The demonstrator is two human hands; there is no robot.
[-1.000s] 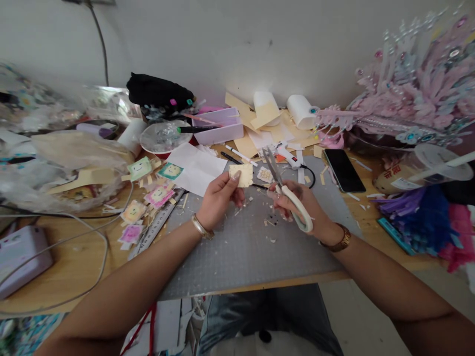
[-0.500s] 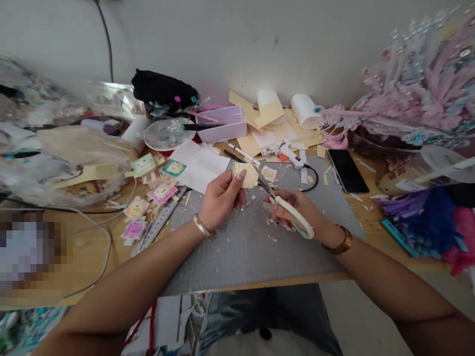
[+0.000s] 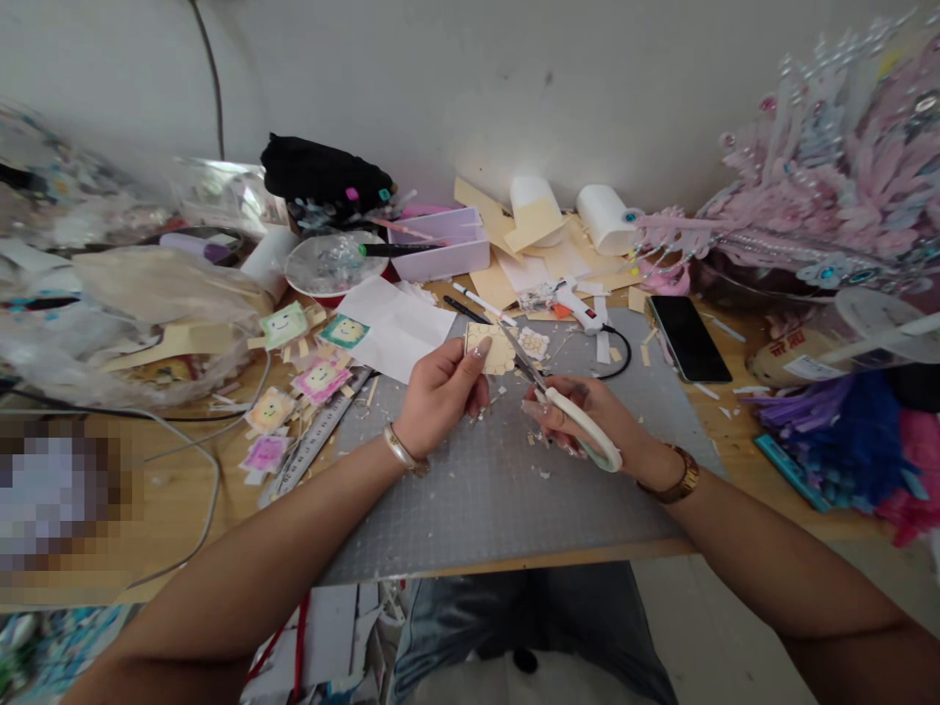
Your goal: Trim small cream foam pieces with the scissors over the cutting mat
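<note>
Between the thumb and fingers of my left hand (image 3: 443, 392) is a small piece of cream card (image 3: 493, 350) with lines drawn on it. My right hand (image 3: 587, 421) grips a pair of white-handled scissors (image 3: 577, 419). The blades point up and left and lie against the card's right edge. Just beyond them, on the grey cutting mat (image 3: 470, 499), rests a small cut-out with a scalloped edge (image 3: 533, 343). Tiny paper scraps are strewn below my hands.
Coloured smiley cards (image 3: 321, 380) lie by a steel ruler (image 3: 323, 431) on the left. A glue gun (image 3: 580, 306) with a black cord, a phone (image 3: 688, 339) and a drink cup (image 3: 815, 348) are on the right. Behind stands a lilac box (image 3: 441, 257).
The card in my left hand has shifted slightly right, towards the scissor blades. My right hand and the scissors are almost where they were.
</note>
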